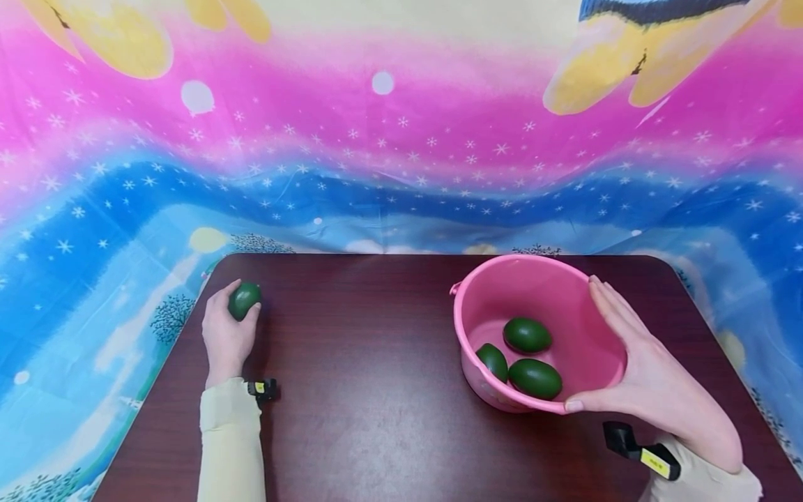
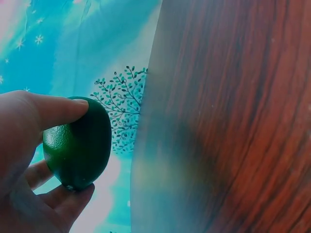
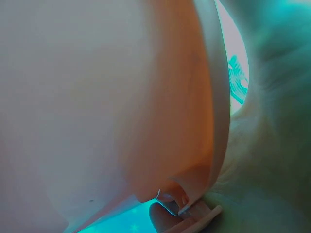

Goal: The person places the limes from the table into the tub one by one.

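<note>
My left hand [image 1: 228, 341] holds a glossy dark green avocado [image 1: 245, 300] between thumb and fingers, over the far left part of the table. In the left wrist view, the smooth oval avocado [image 2: 80, 145] fills the grasp, thumb on one side and fingertips under its lower end. On the right, my right hand [image 1: 655, 380] grips the rim of a pink bucket [image 1: 558, 300], thumb on the near side and fingers along the far side. The bucket leans a little toward me. Inside lie three more avocados [image 1: 535, 378]. The right wrist view shows mostly the bucket wall [image 3: 97, 97], blurred.
The dark wooden table [image 1: 364, 362] has rounded far corners. Behind and beside it hangs a colourful cloth [image 1: 376, 160] with snowflakes. A handle joint [image 1: 455, 287] sticks out at the bucket's left rim. A black wrist device [image 1: 263, 389] is strapped to each sleeve.
</note>
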Action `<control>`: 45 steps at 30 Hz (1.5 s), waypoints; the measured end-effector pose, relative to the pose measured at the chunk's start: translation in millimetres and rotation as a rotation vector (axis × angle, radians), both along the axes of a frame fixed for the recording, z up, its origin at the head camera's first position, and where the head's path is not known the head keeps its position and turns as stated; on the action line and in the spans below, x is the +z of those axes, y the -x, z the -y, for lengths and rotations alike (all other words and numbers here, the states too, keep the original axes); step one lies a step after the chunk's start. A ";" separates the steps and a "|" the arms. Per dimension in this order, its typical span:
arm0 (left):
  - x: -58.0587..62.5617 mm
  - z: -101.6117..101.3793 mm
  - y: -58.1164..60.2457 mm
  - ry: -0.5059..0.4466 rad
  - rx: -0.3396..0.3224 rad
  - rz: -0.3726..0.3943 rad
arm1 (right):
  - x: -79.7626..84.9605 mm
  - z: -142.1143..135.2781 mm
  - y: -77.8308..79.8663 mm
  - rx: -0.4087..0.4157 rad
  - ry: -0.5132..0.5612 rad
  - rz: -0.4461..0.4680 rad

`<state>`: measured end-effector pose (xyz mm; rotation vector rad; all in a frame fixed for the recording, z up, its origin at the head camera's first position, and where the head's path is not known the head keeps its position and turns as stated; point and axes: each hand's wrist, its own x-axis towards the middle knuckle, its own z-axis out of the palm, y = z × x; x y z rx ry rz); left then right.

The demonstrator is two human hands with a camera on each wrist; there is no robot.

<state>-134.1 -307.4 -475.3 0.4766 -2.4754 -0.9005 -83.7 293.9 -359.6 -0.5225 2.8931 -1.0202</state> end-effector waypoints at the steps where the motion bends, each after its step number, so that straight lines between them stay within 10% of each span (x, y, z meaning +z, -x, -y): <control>1: 0.4 -0.6 0.2 0.001 -0.002 -0.008 | 0.2 -0.1 0.1 0.001 0.001 -0.004; 45: 15.7 -24.8 4.1 0.012 -0.072 -0.100 | 2.2 -1.0 0.9 0.006 -0.014 0.002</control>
